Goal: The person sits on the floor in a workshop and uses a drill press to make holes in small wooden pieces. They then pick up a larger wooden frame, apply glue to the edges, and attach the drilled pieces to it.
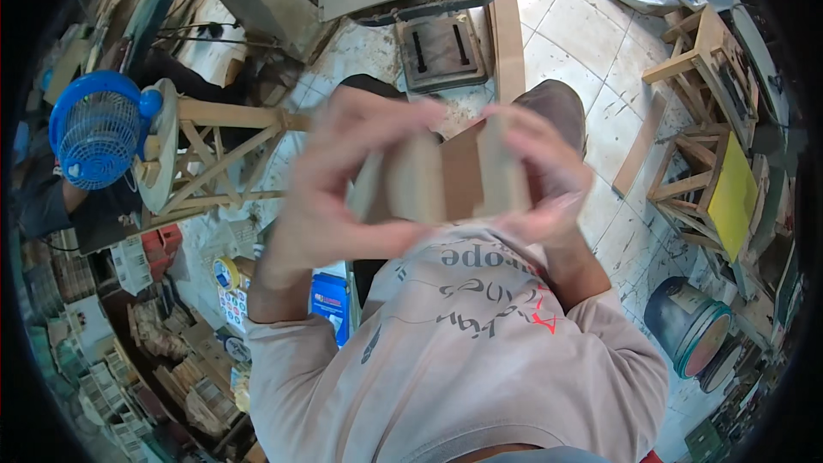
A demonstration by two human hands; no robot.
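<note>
We see our left hand (319,178) and right hand (555,178) gripping opposite sides of a blurred, boxy wooden piece (463,173) before our pale shirt (463,351), apparently a handling or checking step, the next move likely calling for steady, even pressure.

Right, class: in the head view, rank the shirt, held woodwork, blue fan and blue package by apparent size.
1. Shirt
2. Held woodwork, blurred, partly covered
3. Blue fan
4. Blue package

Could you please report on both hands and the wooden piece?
Left hand and right hand gripping opposite sides; boxlike wooden piece between them, blurred; nothing visibly blocking.
</note>
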